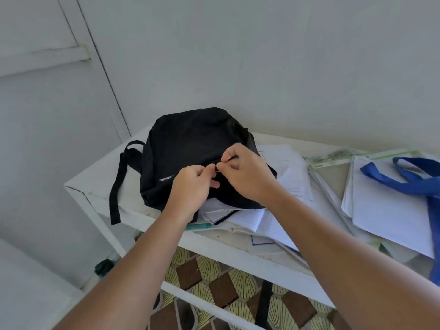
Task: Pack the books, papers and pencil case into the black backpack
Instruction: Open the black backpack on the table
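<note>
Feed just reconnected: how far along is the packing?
Nothing looks packed yet. The black backpack lies on the white table, and both the left hand and right hand pinch its zipper pulls. Papers and notebooks lie loose on the table. I cannot pick out the pencil case.

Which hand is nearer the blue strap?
Right. The right hand pinches at the black backpack, on the side toward the blue strap; the left hand lies farther away.

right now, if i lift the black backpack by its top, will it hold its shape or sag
The black backpack looks soft and slumped, so it would probably sag. Its strap lies limp over the table edge and would likely dangle. It looks fairly flat, so probably light.
</note>
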Action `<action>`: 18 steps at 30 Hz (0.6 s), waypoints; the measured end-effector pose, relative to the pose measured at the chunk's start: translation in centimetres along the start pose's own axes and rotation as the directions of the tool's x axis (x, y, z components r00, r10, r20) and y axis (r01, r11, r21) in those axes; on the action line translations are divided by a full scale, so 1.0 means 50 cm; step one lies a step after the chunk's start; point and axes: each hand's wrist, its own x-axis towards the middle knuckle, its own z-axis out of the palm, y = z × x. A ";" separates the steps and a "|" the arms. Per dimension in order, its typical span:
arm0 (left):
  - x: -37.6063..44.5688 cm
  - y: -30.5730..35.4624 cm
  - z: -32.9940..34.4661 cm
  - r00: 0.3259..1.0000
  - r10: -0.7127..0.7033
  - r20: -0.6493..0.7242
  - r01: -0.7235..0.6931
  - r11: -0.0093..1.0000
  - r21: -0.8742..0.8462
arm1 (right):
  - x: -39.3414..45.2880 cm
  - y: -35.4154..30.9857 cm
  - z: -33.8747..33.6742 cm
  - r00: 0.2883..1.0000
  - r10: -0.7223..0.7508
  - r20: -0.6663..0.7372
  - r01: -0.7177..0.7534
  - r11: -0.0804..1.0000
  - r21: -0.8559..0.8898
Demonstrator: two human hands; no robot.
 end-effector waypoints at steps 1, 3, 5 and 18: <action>0.002 -0.001 0.002 0.999 -0.051 -0.001 0.051 0.990 -0.130 | -0.003 0.001 0.001 0.999 -0.022 0.050 0.023 0.999 -0.023; 0.002 -0.001 0.002 0.995 -0.097 0.012 0.097 0.963 -0.253 | -0.007 0.004 0.002 0.993 -0.067 0.092 0.074 0.994 -0.074; 0.000 -0.001 0.001 0.998 -0.044 0.033 0.050 0.981 -0.187 | -0.010 0.009 0.003 0.991 -0.105 0.080 0.116 0.983 -0.144; 0.030 -0.037 -0.060 0.967 0.206 0.149 -0.247 0.898 0.363 | 0.034 0.012 0.030 0.986 -0.159 0.043 0.157 0.820 -0.551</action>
